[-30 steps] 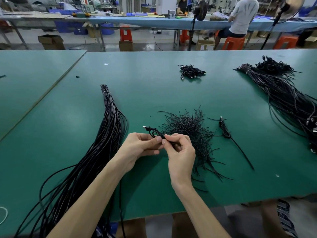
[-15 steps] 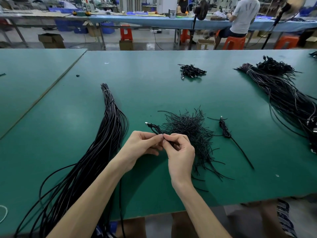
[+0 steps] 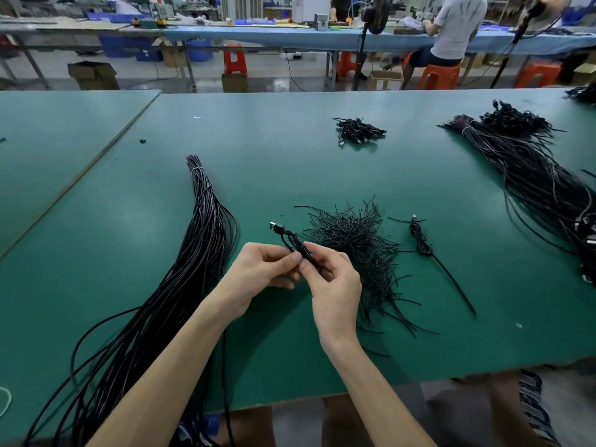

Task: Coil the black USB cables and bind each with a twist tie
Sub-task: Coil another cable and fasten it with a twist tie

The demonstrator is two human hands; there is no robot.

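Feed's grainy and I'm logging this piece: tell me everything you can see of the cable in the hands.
The cable is thin, black and looks rubber-sheathed, folded into a narrow, long coil. A plug with a metal tip sticks out at its far left end. It is held above the green table, slanting from far left to near right. The left hand and right hand both pinch its middle between thumb and fingertips; its near end is hidden behind the right hand.
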